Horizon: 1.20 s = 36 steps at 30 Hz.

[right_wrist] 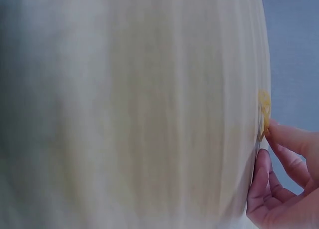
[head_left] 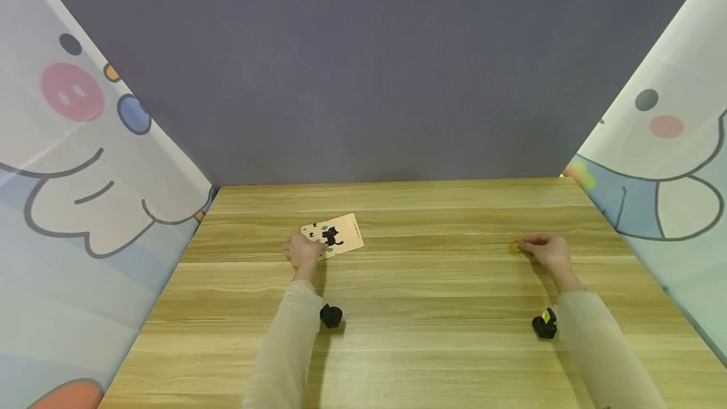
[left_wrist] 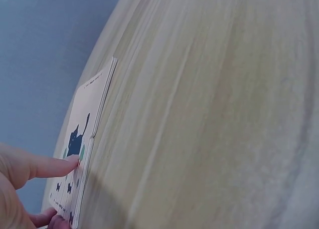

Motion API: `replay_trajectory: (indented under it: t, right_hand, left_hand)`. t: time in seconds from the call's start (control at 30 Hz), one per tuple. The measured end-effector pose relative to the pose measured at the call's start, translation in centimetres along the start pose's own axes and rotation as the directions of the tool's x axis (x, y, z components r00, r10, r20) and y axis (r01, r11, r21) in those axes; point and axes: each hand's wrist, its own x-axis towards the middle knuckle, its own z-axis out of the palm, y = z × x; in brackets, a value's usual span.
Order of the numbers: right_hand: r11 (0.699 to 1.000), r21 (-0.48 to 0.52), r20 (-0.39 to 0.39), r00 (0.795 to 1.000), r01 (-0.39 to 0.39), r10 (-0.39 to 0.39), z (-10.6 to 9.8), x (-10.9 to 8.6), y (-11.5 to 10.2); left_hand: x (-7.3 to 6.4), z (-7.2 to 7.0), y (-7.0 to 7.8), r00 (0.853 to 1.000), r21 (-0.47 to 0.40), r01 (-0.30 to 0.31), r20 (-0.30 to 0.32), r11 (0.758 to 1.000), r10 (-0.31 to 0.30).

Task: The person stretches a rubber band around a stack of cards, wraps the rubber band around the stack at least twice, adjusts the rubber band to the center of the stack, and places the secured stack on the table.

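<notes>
On the left of the table lies a small stack of thin cream cards or booklets (head_left: pixel 348 232) with rounded corners, printed with a black cat. My left hand (head_left: pixel 303 250) holds its near left end. In the left wrist view the thumb (left_wrist: pixel 50 167) lies on the cat picture and other fingertips are at the lower edge; the layers of the stack (left_wrist: pixel 92 119) sit slightly offset. Far to the right, my right hand (head_left: pixel 548 251) pinches yellow rubber bands (head_left: pixel 514 248) at the tabletop. They form a small tangled bunch (right_wrist: pixel 264 109) in the right wrist view.
The wood-grain table (head_left: pixel 431 314) ends at a grey panel (head_left: pixel 386 81) at the back. Cartoon-printed curtains (head_left: pixel 113 207) flank it left and right. A black device sits at each wrist, the left one (head_left: pixel 331 316) and the right one (head_left: pixel 544 326).
</notes>
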Motion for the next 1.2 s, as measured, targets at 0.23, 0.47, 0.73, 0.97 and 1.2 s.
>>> replay_trajectory:
  t: [0.23, 0.47, 0.73, 0.97, 1.2]
  right_hand:
    - [0.999, -0.045, 0.006, 1.000, -0.017, 0.018, 0.1, -0.3, -0.1]
    - [0.999, 0.005, 0.005, 0.999, -0.035, 0.035, -0.1, -0.7, -0.3]
    - [0.981, 0.159, 0.054, 0.993, -0.114, 0.106, -0.6, -0.9, -0.7]
    - [0.920, 0.365, 0.067, 0.989, -0.144, 0.128, -0.6, -1.2, -1.4]
    - [0.763, 0.620, 0.128, 0.983, -0.183, 0.132, -0.4, -1.3, -1.9]
  left_hand:
    - [-0.1, 0.4, 0.0, 1.000, -0.001, -0.006, -0.027, 1.000, 0.006]
    - [-0.2, 0.6, -0.2, 0.999, 0.006, -0.033, -0.031, 0.999, 0.034]
    - [-0.2, 0.3, -0.5, 0.998, 0.026, -0.063, -0.023, 0.998, 0.063]
    - [0.2, 0.2, -0.8, 0.993, 0.047, -0.121, -0.007, 0.992, 0.121]
    - [0.3, -0.1, -1.0, 0.986, -0.005, -0.165, 0.020, 0.986, 0.165]
